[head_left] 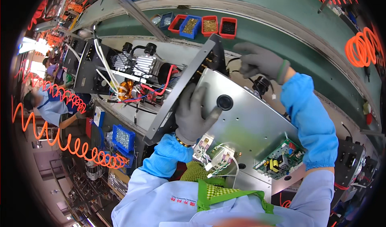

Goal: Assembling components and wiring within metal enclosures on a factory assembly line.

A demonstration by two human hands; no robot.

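A silver sheet-metal chassis (241, 118) lies tilted before me, a black front panel (181, 90) along its left side. My left hand (192, 116), in a grey glove, rests on the metal beside that panel, fingers spread and thumb toward a round black grommet (224, 102). Beyond the chassis's far edge is my gloved right hand (263, 62), fingers bent and closed near thin black wires (234, 59); whatever they hold is hidden. A green circuit board (280, 158) sits on the chassis near my right forearm. White-wired sockets (221, 158) lie at its near edge.
Another unit with finned metal cylinders (144, 64), a copper coil and red wires stands at left. Red and blue bins (209, 26) of small screws line the far green bench (261, 18). Orange coiled hoses (364, 48) hang at both sides. A person (52, 106) works at far left.
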